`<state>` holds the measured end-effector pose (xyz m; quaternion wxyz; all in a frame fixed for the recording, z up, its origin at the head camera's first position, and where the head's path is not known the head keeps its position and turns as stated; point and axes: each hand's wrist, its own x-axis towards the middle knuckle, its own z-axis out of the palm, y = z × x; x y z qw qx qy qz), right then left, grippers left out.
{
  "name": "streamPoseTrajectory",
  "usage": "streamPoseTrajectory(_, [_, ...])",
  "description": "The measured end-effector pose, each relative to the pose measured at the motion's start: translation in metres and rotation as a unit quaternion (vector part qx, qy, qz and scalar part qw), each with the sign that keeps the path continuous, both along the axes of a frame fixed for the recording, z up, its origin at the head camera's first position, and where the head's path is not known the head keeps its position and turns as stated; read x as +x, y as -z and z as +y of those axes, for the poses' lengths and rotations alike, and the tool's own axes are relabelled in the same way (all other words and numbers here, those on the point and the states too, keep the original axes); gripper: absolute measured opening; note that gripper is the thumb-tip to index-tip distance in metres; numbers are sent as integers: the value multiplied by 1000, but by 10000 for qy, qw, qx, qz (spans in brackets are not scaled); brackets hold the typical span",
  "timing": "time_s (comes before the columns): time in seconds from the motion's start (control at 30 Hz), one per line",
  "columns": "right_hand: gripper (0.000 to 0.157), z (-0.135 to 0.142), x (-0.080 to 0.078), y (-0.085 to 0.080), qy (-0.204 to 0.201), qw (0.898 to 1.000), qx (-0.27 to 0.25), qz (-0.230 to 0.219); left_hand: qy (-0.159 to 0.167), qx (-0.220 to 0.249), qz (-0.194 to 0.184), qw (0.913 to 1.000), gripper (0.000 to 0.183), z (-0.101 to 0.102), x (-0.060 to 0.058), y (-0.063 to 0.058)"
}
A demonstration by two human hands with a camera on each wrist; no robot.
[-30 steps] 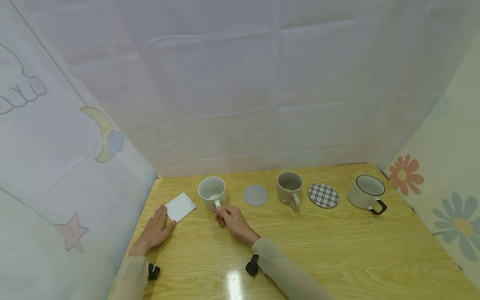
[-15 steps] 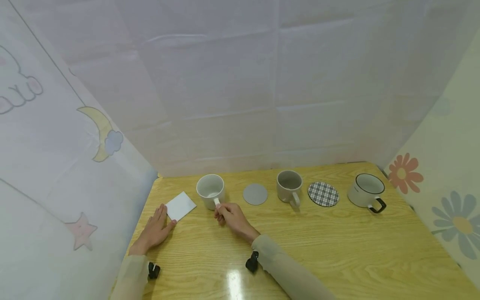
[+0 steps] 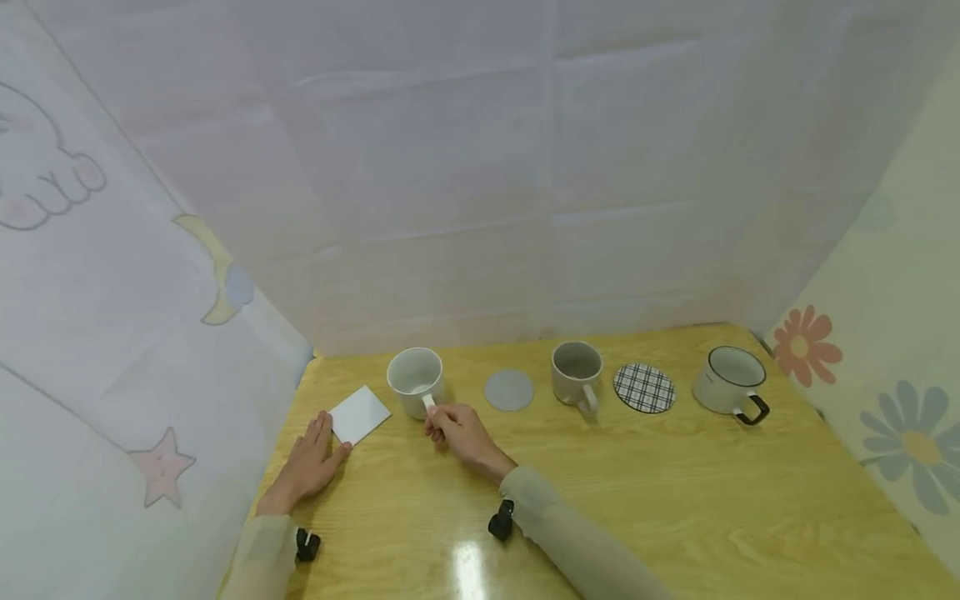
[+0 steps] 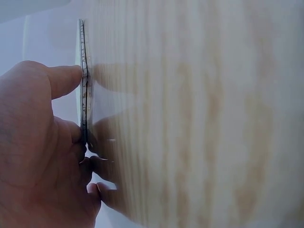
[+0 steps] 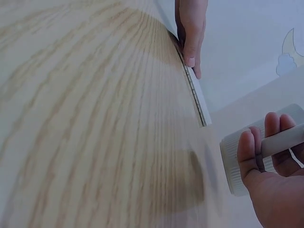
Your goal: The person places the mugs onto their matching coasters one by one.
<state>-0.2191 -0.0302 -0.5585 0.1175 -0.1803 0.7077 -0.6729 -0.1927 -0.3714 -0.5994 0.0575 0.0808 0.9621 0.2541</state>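
Observation:
My right hand (image 3: pixel 463 432) pinches the handle of a white mug (image 3: pixel 415 385) on the left part of the table. In the right wrist view the ribbed mug (image 5: pixel 232 161) shows a gap between its base and the table. Left of it lies a white square coaster (image 3: pixel 360 414), flat on the wood. My left hand (image 3: pixel 306 463) touches this coaster at two of its corners, thumb on the near one and straight fingers on the left one. From the left wrist, the coaster (image 4: pixel 84 76) appears edge-on with the thumb against it.
To the right stand a grey round coaster (image 3: pixel 509 390), a beige mug (image 3: pixel 574 379), a plaid round coaster (image 3: pixel 644 388) and a white mug with black rim and handle (image 3: pixel 726 385). Printed cloth walls (image 3: pixel 480 208) border the wooden table (image 3: pixel 600 500) behind and at both sides.
The white mug and my right hand have shifted slightly left, towards the square coaster. My left hand stays at the coaster. The head view has shifted a little.

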Motion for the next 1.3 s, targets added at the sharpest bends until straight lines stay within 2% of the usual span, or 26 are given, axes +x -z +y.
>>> streamPoseTrajectory(0.2, [45, -4, -2, -6, -131, 9997, 7, 198, -7, 53, -51, 10000, 93, 1, 0, -2])
streamPoseTrajectory(0.5, [47, -9, -5, -8, -248, 9994, -11, 256, -43, -4, -209, 9998, 94, -2, -5, 0])
streamPoseTrajectory(0.73, [47, -11, -8, -11, -184, 9993, 29, 335, 44, 142, -20, 9999, 93, 0, -3, -3])
streamPoseTrajectory(0.83, [48, -11, -9, -12, -191, 9992, 57, 350, 57, 169, 29, 9998, 92, 0, -4, -2])
streamPoseTrajectory(1.07, [48, -12, -11, -17, -303, 9989, 69, 338, 10, -18, -117, 9999, 93, -2, -11, 4])
streamPoseTrajectory(1.3, [48, -18, -9, -14, -378, 9988, 26, 312, 81, 60, -29, 9999, 92, -2, -5, -1])
